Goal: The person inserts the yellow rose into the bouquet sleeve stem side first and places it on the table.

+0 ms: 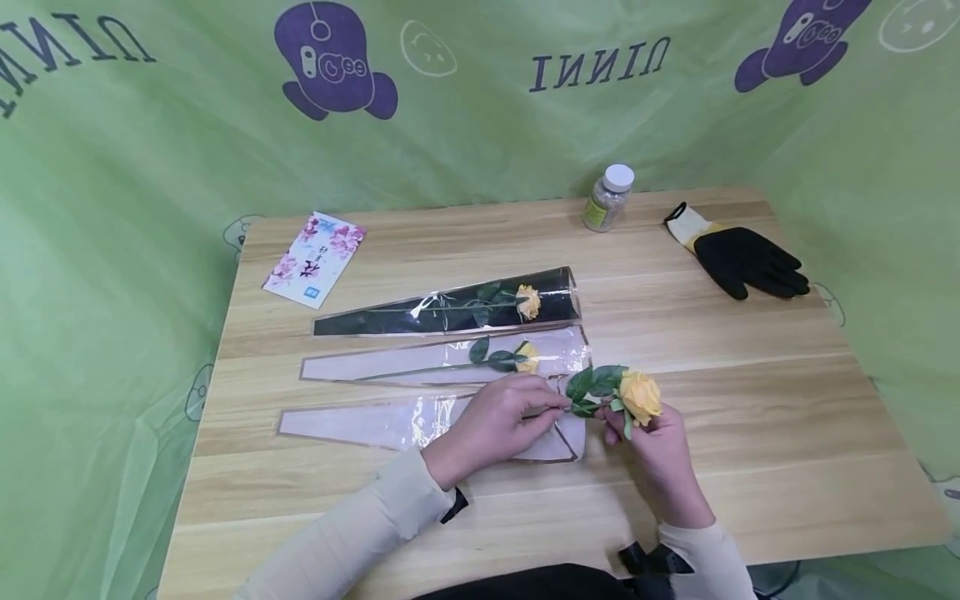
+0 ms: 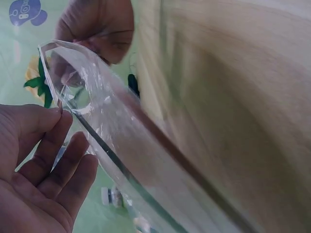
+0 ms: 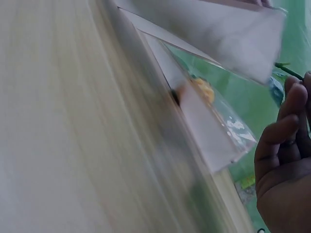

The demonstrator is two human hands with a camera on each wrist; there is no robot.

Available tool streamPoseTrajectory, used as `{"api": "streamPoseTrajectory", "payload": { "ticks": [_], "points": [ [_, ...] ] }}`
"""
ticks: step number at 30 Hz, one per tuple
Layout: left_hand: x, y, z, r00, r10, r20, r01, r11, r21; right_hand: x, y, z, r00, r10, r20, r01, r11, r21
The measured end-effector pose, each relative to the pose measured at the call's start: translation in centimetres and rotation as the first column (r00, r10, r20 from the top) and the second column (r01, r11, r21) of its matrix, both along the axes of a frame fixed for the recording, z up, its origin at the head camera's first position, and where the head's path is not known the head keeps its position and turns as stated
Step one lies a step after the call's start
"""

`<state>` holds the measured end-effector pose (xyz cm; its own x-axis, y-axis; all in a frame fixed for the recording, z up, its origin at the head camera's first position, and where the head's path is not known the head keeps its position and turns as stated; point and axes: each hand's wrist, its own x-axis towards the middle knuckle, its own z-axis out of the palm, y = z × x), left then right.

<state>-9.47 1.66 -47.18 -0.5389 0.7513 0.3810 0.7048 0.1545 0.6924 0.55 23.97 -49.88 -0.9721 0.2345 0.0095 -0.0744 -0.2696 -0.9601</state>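
My left hand pinches the mouth edge of the nearest flower sleeve, a long tapered one with a clear front and whitish back. In the left wrist view, thumb and fingertip meet at the sleeve's rim, and a green stem runs down inside the clear film. Just right of the mouth, my right hand holds the stem of a yellow rose close below its bloom. The bloom and green leaves are outside the sleeve. Right fingertips are partly hidden by the flower in the head view.
Behind lie a white-backed sleeve and a black-backed sleeve, each holding a yellow rose. A floral card is at back left. A white-capped bottle and black glove lie towards the back right. Green cloth surrounds the table.
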Motion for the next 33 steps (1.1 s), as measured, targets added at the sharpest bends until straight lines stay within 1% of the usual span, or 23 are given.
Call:
{"api": "streamPoseTrajectory", "payload": {
  "ticks": [3, 5, 7, 9, 10, 11, 13, 15, 16, 17, 19, 20, 21, 22, 24, 26, 28, 29, 31, 33],
  "points": [
    [0.1, 0.1, 0.2, 1.000, -0.008, -0.010, 0.008, 1.000, 0.011, 0.0, -0.6, -0.1, 0.999, -0.022, 0.050, 0.020, 0.999, 0.041],
    [0.1, 0.1, 0.3, 1.000, -0.006, -0.007, 0.006, 1.000, 0.012, 0.0, -0.7, -0.1, 0.997, -0.030, 0.064, 0.028, 0.999, 0.040],
    [0.1, 0.0, 0.4, 1.000, -0.003, 0.001, 0.003, 1.000, 0.009, 0.1, -0.5, -0.1, 0.997, -0.019, 0.068, 0.018, 1.000, 0.018],
    [0.1, 0.0, 0.4, 1.000, 0.000, 0.008, 0.000, 1.000, 0.008, 0.3, 0.0, -0.2, 0.998, 0.032, 0.048, -0.031, 0.999, -0.016],
    [0.1, -0.1, 0.3, 1.000, 0.002, 0.010, -0.002, 1.000, 0.010, 0.4, 0.3, -0.2, 0.997, 0.075, 0.032, -0.074, 0.997, -0.034],
    [0.1, -0.1, 0.3, 1.000, 0.001, 0.012, -0.001, 1.000, 0.013, 0.5, 0.6, -0.3, 0.993, 0.122, -0.002, -0.122, 0.992, -0.033],
    [0.0, -0.1, 0.3, 1.000, 0.003, 0.014, -0.003, 1.000, 0.019, 0.5, 1.0, -0.3, 0.975, 0.209, -0.080, -0.213, 0.976, -0.039],
    [-0.1, -0.2, 0.3, 1.000, 0.008, 0.014, -0.008, 1.000, 0.025, 0.4, 1.4, -0.4, 0.937, 0.293, -0.188, -0.305, 0.952, -0.032],
    [-0.1, -0.2, 0.3, 1.000, 0.009, 0.015, -0.010, 1.000, 0.029, 0.3, 1.5, -0.4, 0.918, 0.320, -0.235, -0.338, 0.941, -0.035],
    [-0.1, -0.2, 0.3, 1.000, 0.011, 0.015, -0.012, 0.999, 0.032, 0.2, 1.5, -0.4, 0.900, 0.335, -0.279, -0.359, 0.933, -0.037],
    [0.0, -0.2, 0.4, 1.000, 0.014, 0.010, -0.014, 0.999, 0.035, 0.0, 1.5, -0.3, 0.875, 0.356, -0.328, -0.401, 0.913, -0.080],
    [0.0, -0.2, 0.4, 1.000, 0.014, 0.005, -0.014, 0.999, 0.038, 0.0, 1.5, -0.3, 0.866, 0.364, -0.342, -0.413, 0.907, -0.084],
    [0.0, -0.2, 0.5, 1.000, 0.012, 0.001, -0.012, 0.999, 0.043, 0.0, 1.5, -0.2, 0.869, 0.362, -0.338, -0.413, 0.906, -0.091],
    [0.1, -0.2, 0.5, 1.000, 0.011, -0.003, -0.011, 0.999, 0.047, 0.1, 1.4, -0.2, 0.876, 0.354, -0.326, -0.405, 0.908, -0.103],
    [0.2, -0.2, 0.6, 1.000, 0.011, -0.014, -0.010, 0.999, 0.052, 0.2, 1.4, -0.2, 0.899, 0.339, -0.277, -0.375, 0.923, -0.091],
    [0.2, -0.2, 0.7, 1.000, 0.012, -0.024, -0.011, 0.998, 0.055, 0.3, 1.4, -0.2, 0.920, 0.327, -0.216, -0.342, 0.939, -0.035],
    [0.3, -0.3, 0.7, 0.999, 0.013, -0.031, -0.011, 0.998, 0.057, 0.3, 1.4, -0.1, 0.936, 0.316, -0.157, -0.318, 0.948, 0.013],
    [0.3, -0.3, 0.7, 0.999, 0.013, -0.033, -0.011, 0.998, 0.056, 0.3, 1.4, -0.1, 0.940, 0.314, -0.136, -0.312, 0.949, 0.034],
    [0.4, -0.3, 0.8, 0.999, 0.012, -0.033, -0.010, 0.998, 0.055, 0.3, 1.5, -0.1, 0.941, 0.317, -0.121, -0.311, 0.948, 0.066],
    [0.5, -0.4, 0.8, 1.000, 0.012, -0.028, -0.011, 0.998, 0.054, 0.3, 1.5, 0.0, 0.943, 0.312, -0.116, -0.305, 0.950, 0.072]
  ]
}}
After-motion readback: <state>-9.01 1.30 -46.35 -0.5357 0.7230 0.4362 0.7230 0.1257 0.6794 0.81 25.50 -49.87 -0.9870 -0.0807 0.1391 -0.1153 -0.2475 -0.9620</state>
